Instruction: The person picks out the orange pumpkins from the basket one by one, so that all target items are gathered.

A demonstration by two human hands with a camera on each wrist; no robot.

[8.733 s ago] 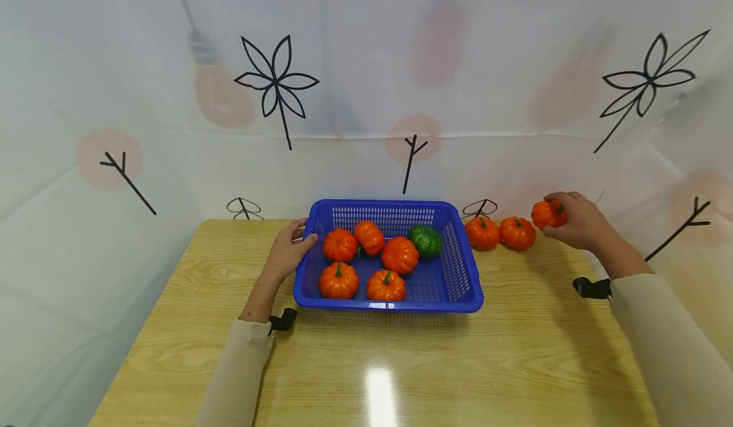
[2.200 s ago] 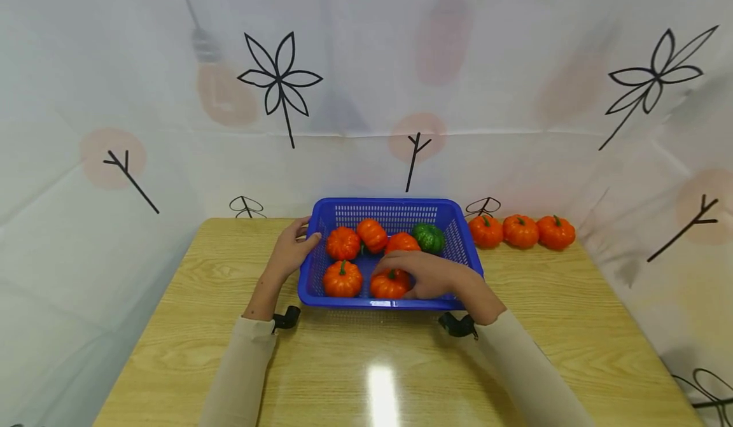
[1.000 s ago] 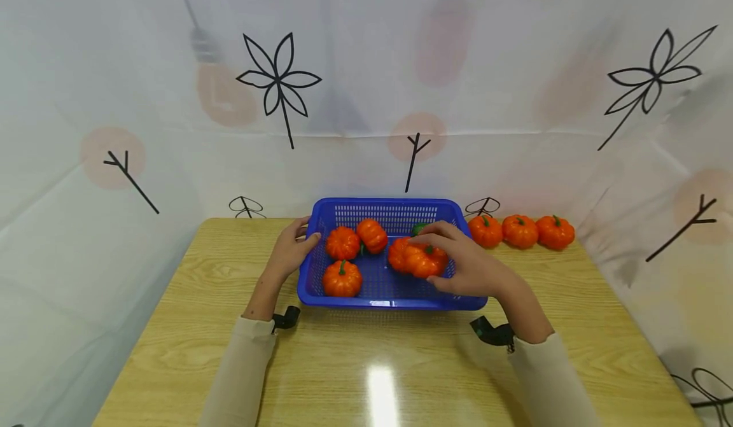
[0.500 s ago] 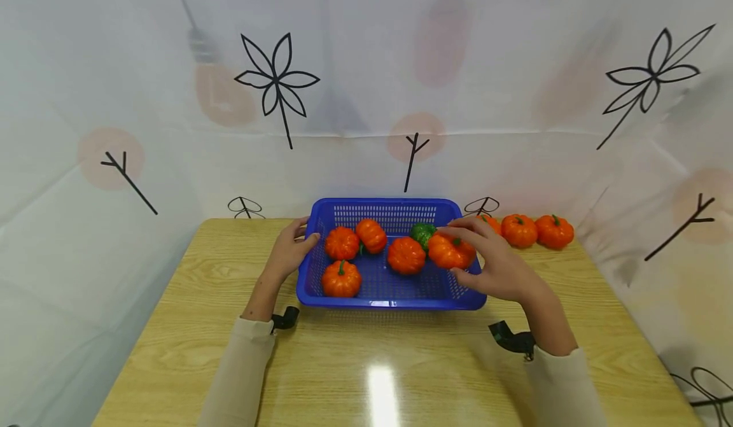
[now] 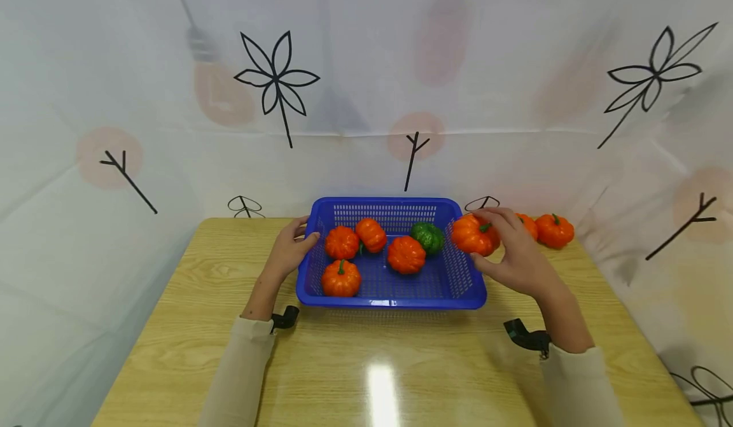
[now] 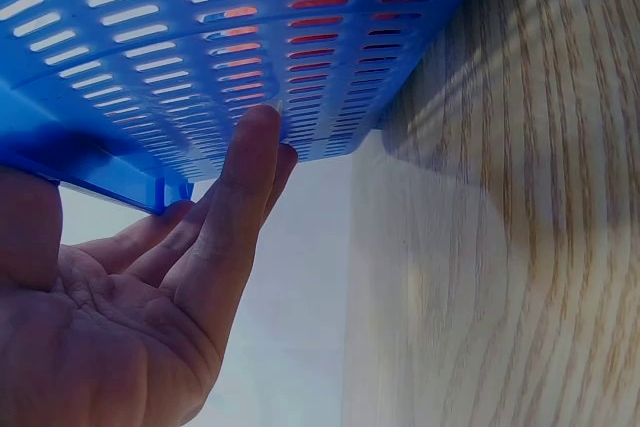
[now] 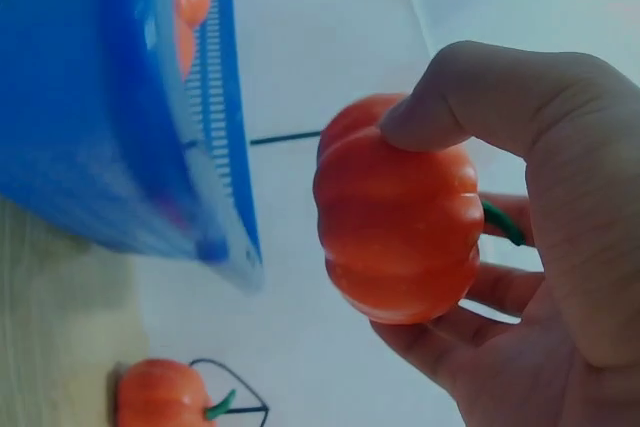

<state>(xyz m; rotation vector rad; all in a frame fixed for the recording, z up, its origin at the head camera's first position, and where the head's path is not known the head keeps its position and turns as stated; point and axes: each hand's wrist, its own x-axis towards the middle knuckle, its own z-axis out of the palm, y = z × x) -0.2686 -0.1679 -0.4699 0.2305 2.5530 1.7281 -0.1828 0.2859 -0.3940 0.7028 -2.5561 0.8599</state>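
My right hand (image 5: 518, 258) holds a small orange pumpkin (image 5: 475, 235) over the right rim of the blue plastic basket (image 5: 395, 303). In the right wrist view the thumb presses on one side of this pumpkin (image 7: 400, 217) and the fingers lie on the other, its green stem toward the palm. My left hand (image 5: 289, 249) grips the basket's left rim, thumb over the edge; in the left wrist view its fingers (image 6: 235, 197) lie against the slotted outer wall. Inside the basket sit several orange pumpkins (image 5: 341, 279) and a dark green one (image 5: 427, 238), mostly toward the left and back.
Right of the basket, a row of orange pumpkins (image 5: 555, 231) stands along the back of the wooden table (image 5: 321, 370), partly hidden by my right hand. A patterned white cloth (image 5: 366, 96) hangs behind the table.
My right hand took the front-middle pumpkin out of its place in the basket and carried it right and up to the right rim. Earlier it set a pumpkin at the row's right end. My left hand stays put.
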